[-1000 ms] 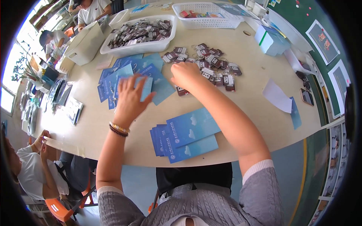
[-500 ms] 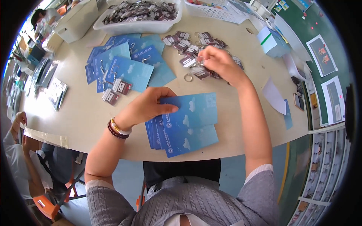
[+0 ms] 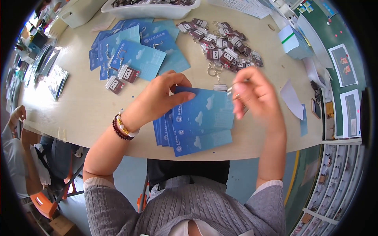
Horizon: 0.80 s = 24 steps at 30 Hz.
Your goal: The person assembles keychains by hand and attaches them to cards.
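Your left hand [image 3: 159,94] pinches the upper left corner of the top blue card [image 3: 204,110], whose long axis runs rightward across the worktop [image 3: 98,129]. A keychain [image 3: 220,87] lies by its far edge, nearer your right hand [image 3: 256,94], which is just beyond the card's right end, fingers curled and blurred; you cannot tell what they pinch.

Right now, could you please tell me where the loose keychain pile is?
In the head view, the loose keychain pile lies on the table, right of the fanned blue cards, beyond the right hand.
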{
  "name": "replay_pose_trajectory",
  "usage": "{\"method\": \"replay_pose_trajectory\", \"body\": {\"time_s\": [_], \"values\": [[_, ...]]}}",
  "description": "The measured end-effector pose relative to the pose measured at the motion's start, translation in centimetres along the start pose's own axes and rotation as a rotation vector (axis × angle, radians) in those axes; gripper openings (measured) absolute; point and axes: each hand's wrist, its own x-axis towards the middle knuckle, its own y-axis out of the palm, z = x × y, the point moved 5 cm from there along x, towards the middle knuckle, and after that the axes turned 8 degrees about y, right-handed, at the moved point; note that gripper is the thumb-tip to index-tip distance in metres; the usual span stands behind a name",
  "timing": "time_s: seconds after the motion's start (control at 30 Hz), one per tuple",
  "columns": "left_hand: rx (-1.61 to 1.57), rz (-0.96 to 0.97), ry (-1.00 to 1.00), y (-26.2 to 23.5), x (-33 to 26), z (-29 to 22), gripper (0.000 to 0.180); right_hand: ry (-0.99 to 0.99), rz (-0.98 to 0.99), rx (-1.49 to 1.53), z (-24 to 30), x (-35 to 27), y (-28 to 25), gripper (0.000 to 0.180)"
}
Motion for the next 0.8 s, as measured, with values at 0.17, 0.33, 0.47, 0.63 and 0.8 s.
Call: {"method": "replay_pose_trajectory", "body": {"time_s": [0.17,0.33,0.47,0.63,0.8], "values": [[-0.169,-0.035,-0.181,-0.3,-0.4,0.4,0.016,0.162,0.151,-0.294,-1.8,0.5,5.5,0.012],[0.094,-0.093,-0.018,-0.7,-0.1,-0.7,0.016,0.141,0.141,-0.313,-2.8,0.9,5.7,0.012],[-0.066,-0.027,-0.089,-1.0,-0.3,-0.7,0.021,0.16,0.106,-0.286,-3.0,1.1,5.7,0.012],[-0.385,0.189,-0.169,-0.5,-0.5,-1.7,0.038,0.129,0.046,-0.179,-3.6,1.1,5.0,0.012],[-0.705,0.137,-0.248,-0.1,-0.4,-1.0,0.04,0.049,-0.045,-0.142,-2.5,0.6,4.7,0.013]]}}
